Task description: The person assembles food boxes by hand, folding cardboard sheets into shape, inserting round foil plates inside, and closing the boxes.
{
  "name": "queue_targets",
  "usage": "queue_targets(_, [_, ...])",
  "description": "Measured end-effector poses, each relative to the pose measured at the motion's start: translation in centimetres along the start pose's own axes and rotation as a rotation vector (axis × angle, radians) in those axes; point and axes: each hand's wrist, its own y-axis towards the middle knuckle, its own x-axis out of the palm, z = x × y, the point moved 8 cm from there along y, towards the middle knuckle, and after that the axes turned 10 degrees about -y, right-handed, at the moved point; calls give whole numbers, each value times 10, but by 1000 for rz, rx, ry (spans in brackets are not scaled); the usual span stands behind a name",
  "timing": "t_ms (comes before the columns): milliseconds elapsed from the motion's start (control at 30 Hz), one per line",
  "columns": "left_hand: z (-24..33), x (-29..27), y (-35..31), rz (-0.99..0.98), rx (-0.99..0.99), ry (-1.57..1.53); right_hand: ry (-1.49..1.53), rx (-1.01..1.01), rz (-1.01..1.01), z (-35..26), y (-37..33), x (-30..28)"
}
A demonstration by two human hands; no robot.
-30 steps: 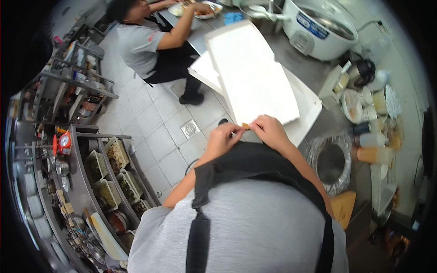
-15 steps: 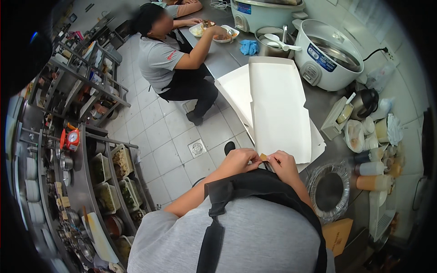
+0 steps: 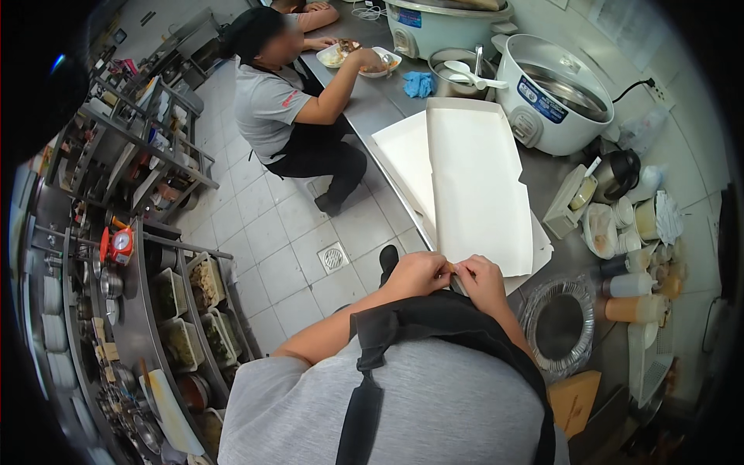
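My left hand [image 3: 419,273] and my right hand [image 3: 481,279] meet close to my body, at the near end of an unfolded white cardboard box [image 3: 477,182]. Between their pinched fingertips is a small tan piece [image 3: 452,267], mostly hidden, whose kind I cannot make out. The box lies long and flat, its low side walls folded up. Under it, another white cardboard sheet [image 3: 403,147] spreads over the steel table and sticks out on both sides.
Right of the boxes are stacked foil trays [image 3: 558,325], sauce bottles [image 3: 635,310] and a large rice cooker [image 3: 554,101]. A blue cloth [image 3: 419,84] lies beside a metal pot [image 3: 457,74]. Across the table corner a seated person [image 3: 287,101] eats. Shelves with food tubs [image 3: 180,345] stand left.
My fingertips have drawn closer around the tan piece, and less of it shows. The view has shifted slightly. The seated person's hand remains over the food.
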Motion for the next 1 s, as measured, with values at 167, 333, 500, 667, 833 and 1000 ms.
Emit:
queue_targets(167, [-9, 16, 4, -79, 52, 111, -59, 40, -74, 7, 1, 9])
queue_targets(333, [-26, 16, 7, -21, -69, 81, -190, -20, -28, 16, -3, -2])
queue_targets(500, [-23, 27, 10, -143, -13, 76, -190, -48, -27, 19, -6, -6])
queue_targets(667, [-26, 23, 13, -142, -109, -97, -140, -152, -15, 17, -7, -5])
queue_targets(833, [-30, 13, 12, -147, -205, -137, -91, -134, 14, 22, -14, -14])
queue_targets(1000, [-35, 15, 4, -211, -217, -251, -24, -111, -7, 23, -23, -17])
